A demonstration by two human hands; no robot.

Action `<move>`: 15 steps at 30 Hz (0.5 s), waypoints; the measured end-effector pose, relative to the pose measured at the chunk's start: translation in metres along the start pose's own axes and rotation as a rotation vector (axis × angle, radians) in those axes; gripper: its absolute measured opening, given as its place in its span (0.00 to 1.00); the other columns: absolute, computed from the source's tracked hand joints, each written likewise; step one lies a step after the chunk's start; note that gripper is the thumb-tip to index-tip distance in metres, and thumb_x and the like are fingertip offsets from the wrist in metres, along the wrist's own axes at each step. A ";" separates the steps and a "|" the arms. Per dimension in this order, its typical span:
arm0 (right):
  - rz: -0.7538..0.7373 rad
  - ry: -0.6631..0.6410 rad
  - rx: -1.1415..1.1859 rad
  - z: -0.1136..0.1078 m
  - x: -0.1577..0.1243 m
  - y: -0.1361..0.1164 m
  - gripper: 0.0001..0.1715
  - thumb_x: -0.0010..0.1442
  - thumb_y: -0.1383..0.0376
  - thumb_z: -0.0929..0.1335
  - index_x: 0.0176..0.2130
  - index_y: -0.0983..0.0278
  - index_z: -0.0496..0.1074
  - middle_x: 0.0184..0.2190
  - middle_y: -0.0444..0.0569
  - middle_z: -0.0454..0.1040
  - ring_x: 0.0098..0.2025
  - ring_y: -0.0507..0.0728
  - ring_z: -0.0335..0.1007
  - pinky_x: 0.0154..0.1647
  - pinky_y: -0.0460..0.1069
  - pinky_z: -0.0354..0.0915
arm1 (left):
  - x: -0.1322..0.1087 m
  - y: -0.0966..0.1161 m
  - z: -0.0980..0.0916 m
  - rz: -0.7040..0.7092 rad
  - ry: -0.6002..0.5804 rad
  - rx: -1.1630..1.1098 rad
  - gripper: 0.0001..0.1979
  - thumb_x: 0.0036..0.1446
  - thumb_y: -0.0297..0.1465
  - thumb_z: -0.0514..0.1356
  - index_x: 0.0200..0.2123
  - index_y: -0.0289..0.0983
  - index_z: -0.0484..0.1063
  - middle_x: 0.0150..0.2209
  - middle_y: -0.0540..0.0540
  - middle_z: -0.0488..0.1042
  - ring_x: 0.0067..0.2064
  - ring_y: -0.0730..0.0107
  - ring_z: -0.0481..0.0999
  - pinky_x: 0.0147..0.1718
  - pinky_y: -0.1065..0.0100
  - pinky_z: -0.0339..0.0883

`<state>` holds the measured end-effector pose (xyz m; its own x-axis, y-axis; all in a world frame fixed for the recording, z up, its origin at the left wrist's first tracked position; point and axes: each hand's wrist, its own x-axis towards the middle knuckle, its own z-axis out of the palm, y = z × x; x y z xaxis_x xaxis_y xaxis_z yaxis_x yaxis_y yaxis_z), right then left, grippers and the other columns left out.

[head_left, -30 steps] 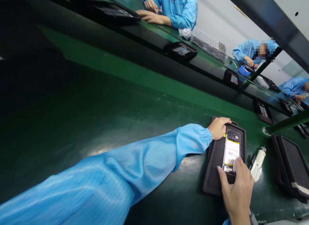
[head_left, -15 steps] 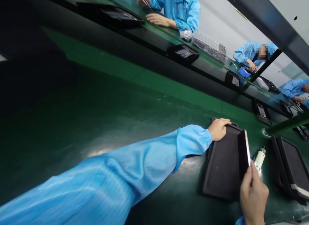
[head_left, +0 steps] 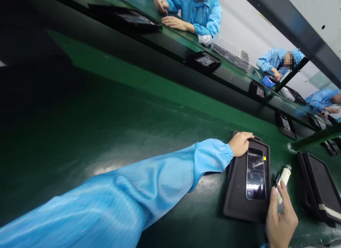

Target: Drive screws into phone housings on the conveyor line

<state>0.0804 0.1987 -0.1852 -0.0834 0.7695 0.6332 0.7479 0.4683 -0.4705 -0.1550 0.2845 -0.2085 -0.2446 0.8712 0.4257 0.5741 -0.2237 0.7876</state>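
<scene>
Green conveyor surface (head_left: 160, 134) fills the frame. At lower right, a glossy black phone (head_left: 256, 173) now lies screen-up in its black rectangular tray (head_left: 237, 201), flipped from its exposed back. The left hand (head_left: 241, 144) rests flat on the tray's top edge, holding nothing; the right hand (head_left: 281, 219), loosely open and empty, has let go beside a white electric screwdriver (head_left: 283, 177).

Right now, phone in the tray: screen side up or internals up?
Screen side up. The phone lies flat in the black tray, its dark glass reflecting light, no battery or board showing.

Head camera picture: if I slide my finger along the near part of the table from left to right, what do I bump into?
Blue sleeve → left hand → phone lying glass-up in a black tray → white tool → another black tray.
</scene>
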 end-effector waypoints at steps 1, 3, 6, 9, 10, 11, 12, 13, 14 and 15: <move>0.039 -0.026 -0.046 -0.001 -0.002 0.007 0.32 0.61 0.47 0.63 0.47 0.72 0.74 0.47 0.62 0.75 0.48 0.65 0.73 0.48 0.55 0.67 | 0.001 0.000 0.000 -0.003 0.000 -0.003 0.22 0.49 0.17 0.51 0.45 0.33 0.76 0.51 0.42 0.74 0.54 0.64 0.73 0.60 0.62 0.63; 0.125 -0.144 -0.115 -0.001 -0.006 0.022 0.38 0.60 0.42 0.62 0.49 0.72 0.73 0.45 0.62 0.76 0.45 0.67 0.74 0.43 0.55 0.68 | 0.002 0.001 0.001 -0.013 0.002 -0.008 0.22 0.49 0.17 0.51 0.45 0.33 0.75 0.52 0.42 0.74 0.54 0.65 0.72 0.60 0.63 0.62; 0.135 -0.281 -0.088 0.007 -0.013 0.038 0.42 0.61 0.42 0.59 0.54 0.74 0.68 0.49 0.64 0.73 0.51 0.69 0.71 0.48 0.58 0.67 | -0.001 0.005 -0.002 -0.043 0.018 -0.005 0.21 0.54 0.19 0.50 0.47 0.34 0.74 0.54 0.42 0.72 0.58 0.66 0.69 0.63 0.59 0.57; 0.119 -0.256 -0.020 0.015 -0.016 0.042 0.38 0.62 0.44 0.58 0.53 0.72 0.69 0.51 0.64 0.72 0.53 0.69 0.69 0.52 0.61 0.64 | -0.020 0.011 -0.009 -0.094 0.025 0.013 0.20 0.61 0.28 0.49 0.56 0.33 0.66 0.62 0.38 0.62 0.65 0.61 0.56 0.66 0.50 0.46; 0.127 -0.243 -0.009 0.016 -0.016 0.042 0.37 0.61 0.44 0.58 0.50 0.71 0.71 0.50 0.63 0.73 0.52 0.69 0.69 0.52 0.61 0.64 | -0.031 0.013 -0.013 -0.114 0.018 0.019 0.23 0.63 0.32 0.49 0.59 0.31 0.62 0.63 0.36 0.59 0.67 0.58 0.52 0.66 0.47 0.44; 0.140 -0.234 -0.001 0.017 -0.015 0.041 0.36 0.61 0.44 0.58 0.48 0.70 0.72 0.49 0.62 0.73 0.51 0.69 0.70 0.52 0.61 0.63 | -0.042 0.015 -0.017 -0.134 0.002 0.024 0.26 0.64 0.36 0.49 0.61 0.30 0.58 0.65 0.34 0.55 0.68 0.56 0.48 0.65 0.45 0.42; 0.159 -0.228 0.009 0.016 -0.014 0.039 0.35 0.60 0.44 0.59 0.46 0.69 0.73 0.48 0.62 0.74 0.50 0.69 0.70 0.52 0.62 0.63 | -0.055 0.017 -0.022 -0.154 -0.026 0.025 0.29 0.64 0.40 0.49 0.63 0.29 0.54 0.66 0.34 0.52 0.68 0.55 0.45 0.65 0.44 0.42; 0.187 -0.224 0.025 0.015 -0.012 0.036 0.34 0.59 0.44 0.59 0.46 0.68 0.73 0.47 0.61 0.75 0.49 0.69 0.71 0.51 0.62 0.64 | -0.067 0.019 -0.028 -0.173 -0.065 0.021 0.32 0.64 0.43 0.48 0.64 0.29 0.51 0.66 0.34 0.49 0.69 0.55 0.43 0.66 0.45 0.40; 0.227 -0.224 0.042 0.013 -0.010 0.034 0.33 0.58 0.44 0.59 0.45 0.67 0.73 0.46 0.60 0.75 0.49 0.69 0.71 0.50 0.61 0.64 | -0.080 0.021 -0.034 -0.188 -0.109 0.014 0.34 0.64 0.45 0.47 0.65 0.29 0.50 0.67 0.34 0.47 0.69 0.56 0.41 0.66 0.46 0.39; 0.282 -0.227 0.053 0.010 -0.008 0.031 0.32 0.57 0.44 0.60 0.46 0.66 0.73 0.45 0.59 0.76 0.48 0.68 0.72 0.49 0.61 0.66 | -0.093 0.023 -0.041 -0.200 -0.154 0.003 0.35 0.63 0.47 0.46 0.65 0.29 0.49 0.67 0.36 0.46 0.69 0.58 0.40 0.66 0.47 0.37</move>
<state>0.0977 0.2113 -0.2113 -0.0277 0.9455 0.3243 0.7280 0.2415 -0.6417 -0.1514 0.1807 -0.2115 -0.2317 0.9542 0.1890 0.5288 -0.0395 0.8478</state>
